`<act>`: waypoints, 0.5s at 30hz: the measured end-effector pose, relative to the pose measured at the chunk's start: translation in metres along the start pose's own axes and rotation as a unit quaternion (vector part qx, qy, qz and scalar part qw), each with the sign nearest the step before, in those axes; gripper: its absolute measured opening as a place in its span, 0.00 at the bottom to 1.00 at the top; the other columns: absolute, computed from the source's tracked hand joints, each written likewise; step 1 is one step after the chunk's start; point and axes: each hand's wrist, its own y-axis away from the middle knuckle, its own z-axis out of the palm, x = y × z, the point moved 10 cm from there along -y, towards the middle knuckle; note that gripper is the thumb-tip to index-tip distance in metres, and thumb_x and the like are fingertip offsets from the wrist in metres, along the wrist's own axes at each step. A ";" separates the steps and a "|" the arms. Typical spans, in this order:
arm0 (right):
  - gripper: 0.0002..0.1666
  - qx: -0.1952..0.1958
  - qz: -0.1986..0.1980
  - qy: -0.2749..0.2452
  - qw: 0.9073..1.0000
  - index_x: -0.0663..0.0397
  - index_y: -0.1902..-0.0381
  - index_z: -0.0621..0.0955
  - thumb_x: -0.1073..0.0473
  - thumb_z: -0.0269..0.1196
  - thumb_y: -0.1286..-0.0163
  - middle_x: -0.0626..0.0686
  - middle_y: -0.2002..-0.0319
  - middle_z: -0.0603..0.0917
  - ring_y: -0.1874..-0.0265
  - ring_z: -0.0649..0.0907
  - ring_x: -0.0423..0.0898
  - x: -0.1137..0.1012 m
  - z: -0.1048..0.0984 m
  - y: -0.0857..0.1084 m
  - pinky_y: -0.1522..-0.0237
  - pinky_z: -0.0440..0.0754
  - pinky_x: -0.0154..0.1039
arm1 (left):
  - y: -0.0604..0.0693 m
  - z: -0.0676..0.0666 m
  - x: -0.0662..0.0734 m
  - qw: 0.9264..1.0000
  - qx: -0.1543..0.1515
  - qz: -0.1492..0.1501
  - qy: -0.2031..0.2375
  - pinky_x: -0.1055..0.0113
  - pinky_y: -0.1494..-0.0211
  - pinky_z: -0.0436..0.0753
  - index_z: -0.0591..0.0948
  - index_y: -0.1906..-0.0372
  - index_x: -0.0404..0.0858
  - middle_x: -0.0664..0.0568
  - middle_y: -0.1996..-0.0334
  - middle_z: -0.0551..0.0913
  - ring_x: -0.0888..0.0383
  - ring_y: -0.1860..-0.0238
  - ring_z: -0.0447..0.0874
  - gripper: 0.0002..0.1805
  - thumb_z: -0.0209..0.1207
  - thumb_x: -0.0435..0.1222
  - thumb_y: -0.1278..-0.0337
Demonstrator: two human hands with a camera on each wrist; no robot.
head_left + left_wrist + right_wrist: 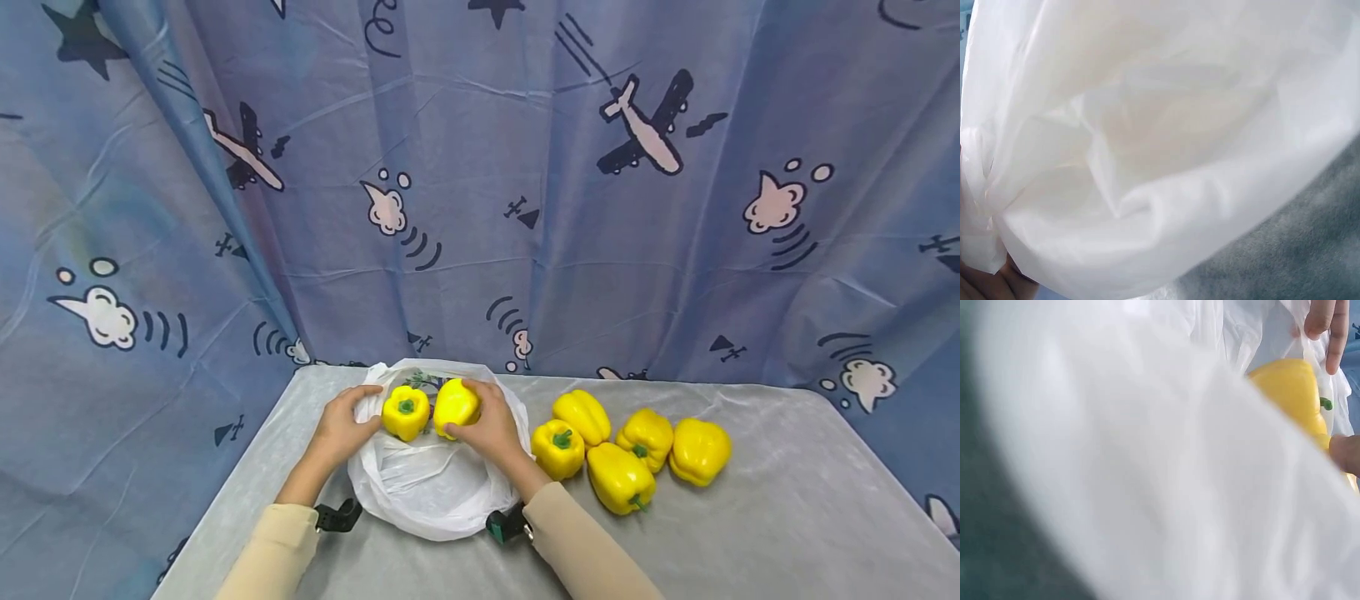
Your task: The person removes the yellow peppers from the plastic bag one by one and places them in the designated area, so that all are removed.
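A white plastic bag [420, 504] stands with its mouth spread wide, two yellow bell peppers at its far side. My right hand [497, 421] holds one bell pepper [456, 407] between thumb and fingers over the bag's mouth. Left of it is the other bell pepper [406, 413], its green stem facing me. Beside this one, at the bag's left rim, my left hand [341, 429] has thumb and fingers apart. White film fills most of the left wrist view, with part of the hand [997, 281] low in the corner. In the right wrist view, film hides much of the pepper [1288, 390].
Right of the bag, several yellow bell peppers [621, 479] lie close together on the grey cloth-covered table [795, 500]. A blue patterned curtain [480, 208] hangs behind the table and around its sides. Both wrists carry dark straps.
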 end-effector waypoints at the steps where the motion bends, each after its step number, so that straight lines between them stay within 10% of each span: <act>1: 0.45 0.001 -0.001 -0.003 1.000 0.52 0.38 0.75 0.54 0.77 0.57 0.60 0.41 0.75 0.42 0.76 0.57 -0.001 -0.001 0.002 0.36 0.73 0.53 | 0.000 0.000 0.000 1.000 0.001 0.001 -0.001 0.46 0.33 0.70 0.79 0.44 0.35 0.35 0.42 0.77 0.38 0.38 0.73 0.25 0.62 0.30 0.53; 15: 0.44 -0.007 -0.016 -0.076 0.997 0.53 0.39 0.76 0.57 0.78 0.58 0.59 0.41 0.75 0.42 0.76 0.55 -0.016 -0.017 0.020 0.44 0.81 0.53 | 0.001 0.000 0.003 1.000 -0.003 0.002 0.000 0.47 0.32 0.70 0.78 0.43 0.34 0.35 0.41 0.77 0.38 0.37 0.72 0.26 0.62 0.31 0.52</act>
